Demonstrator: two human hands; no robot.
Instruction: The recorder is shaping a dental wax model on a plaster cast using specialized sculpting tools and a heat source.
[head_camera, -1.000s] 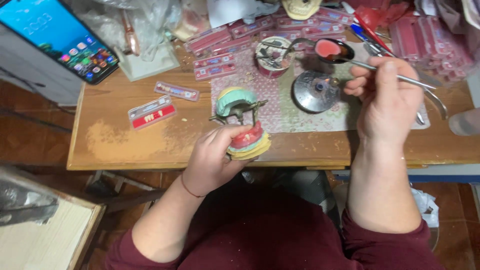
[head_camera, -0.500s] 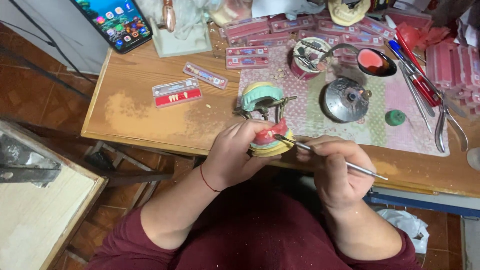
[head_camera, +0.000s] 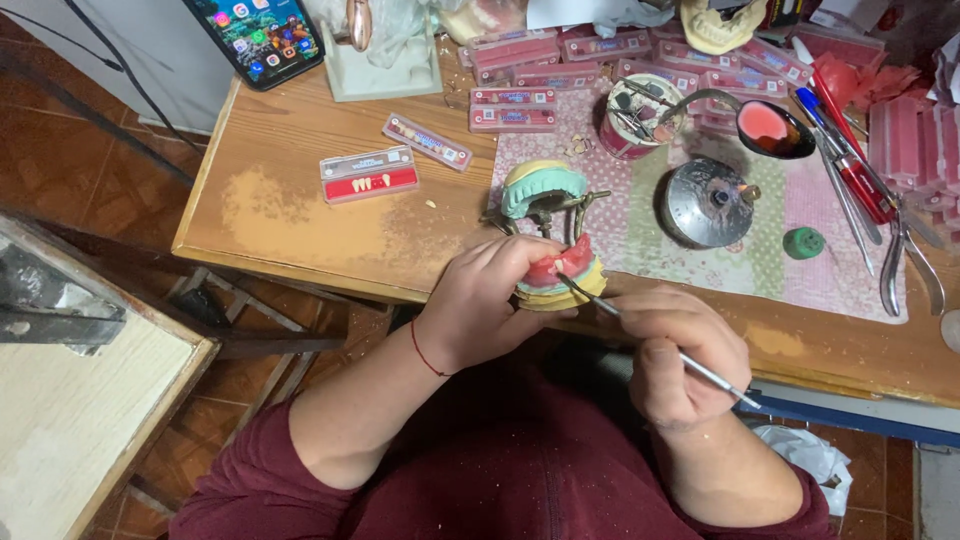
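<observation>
A dental articulator (head_camera: 548, 205) stands at the front edge of the wooden table (head_camera: 300, 225), with a teal upper cast and a yellow lower model (head_camera: 570, 282) carrying red wax. My left hand (head_camera: 487, 298) grips the lower model from the left side. My right hand (head_camera: 678, 352) holds a thin metal wax tool (head_camera: 650, 338) like a pen, and its tip touches the red wax on the model.
A round metal burner (head_camera: 707, 203), a spoon of red wax (head_camera: 775, 129), a can of tools (head_camera: 635, 118), a green cap (head_camera: 803, 242), pliers (head_camera: 905, 250) and several pink tooth cards (head_camera: 520, 95) crowd the mat. A phone (head_camera: 255, 35) lies far left, a tooth box (head_camera: 370, 175) nearer.
My right hand came down from the burner area to the model, bringing the tool tip onto the wax. The left hand has kept its grip on the model.
</observation>
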